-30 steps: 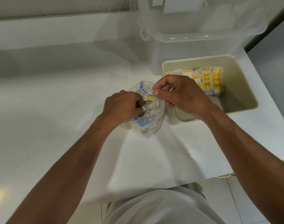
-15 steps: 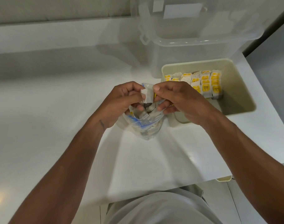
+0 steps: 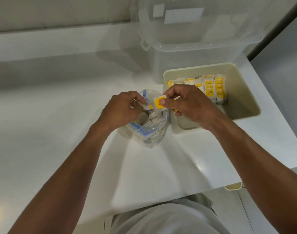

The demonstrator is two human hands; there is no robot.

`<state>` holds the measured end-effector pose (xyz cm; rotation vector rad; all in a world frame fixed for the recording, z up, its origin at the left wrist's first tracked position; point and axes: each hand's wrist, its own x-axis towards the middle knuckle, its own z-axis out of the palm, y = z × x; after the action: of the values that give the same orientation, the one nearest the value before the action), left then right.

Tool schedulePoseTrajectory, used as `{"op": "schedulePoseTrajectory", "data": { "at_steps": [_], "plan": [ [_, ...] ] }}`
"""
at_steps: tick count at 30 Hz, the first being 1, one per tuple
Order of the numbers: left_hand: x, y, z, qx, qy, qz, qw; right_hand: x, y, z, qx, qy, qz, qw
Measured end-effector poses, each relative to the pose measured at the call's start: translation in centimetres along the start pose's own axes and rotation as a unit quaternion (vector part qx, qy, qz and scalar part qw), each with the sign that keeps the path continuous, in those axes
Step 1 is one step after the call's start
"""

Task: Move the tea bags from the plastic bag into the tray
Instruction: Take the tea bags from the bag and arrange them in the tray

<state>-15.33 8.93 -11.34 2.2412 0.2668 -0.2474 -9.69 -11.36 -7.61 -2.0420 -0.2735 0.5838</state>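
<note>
Clear plastic bag (image 3: 149,132) stands open on the counter, loose tea bags (image 3: 152,118) visible inside. Cream tray (image 3: 195,69) sits just to its right; yellow-and-white sachets (image 3: 210,88) are packed in rows along its far side, the near part bare. Translucent storage box (image 3: 186,53) is set behind the tray. White countertop (image 3: 60,115) is glossy, backed by a pale wall. One tea bag (image 3: 158,103) is pinched by thumb and fingers of the right hand (image 3: 190,105), above the bag's mouth. A second tea bag (image 3: 147,106) is pinched at the rim by the curled left hand (image 3: 122,110).
</note>
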Motion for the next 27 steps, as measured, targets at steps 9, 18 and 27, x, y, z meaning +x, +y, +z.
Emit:
{"op": "schedulePoseTrajectory", "data": {
  "at_steps": [9,18,27],
  "plan": [
    [1.3,0.0,2.1,0.304,0.060,0.033,0.950,-0.1,0.5,-0.4,-0.043,-0.033,0.000,0.999],
    [1.6,0.0,3.3,0.354,0.111,0.054,0.927,-0.2,0.7,-0.5,0.004,-0.022,0.002,1.000],
    [1.4,0.2,-0.4,0.122,0.035,0.077,0.989,0.0,1.1,-1.2,0.010,0.015,0.005,1.000]
  ]
}}
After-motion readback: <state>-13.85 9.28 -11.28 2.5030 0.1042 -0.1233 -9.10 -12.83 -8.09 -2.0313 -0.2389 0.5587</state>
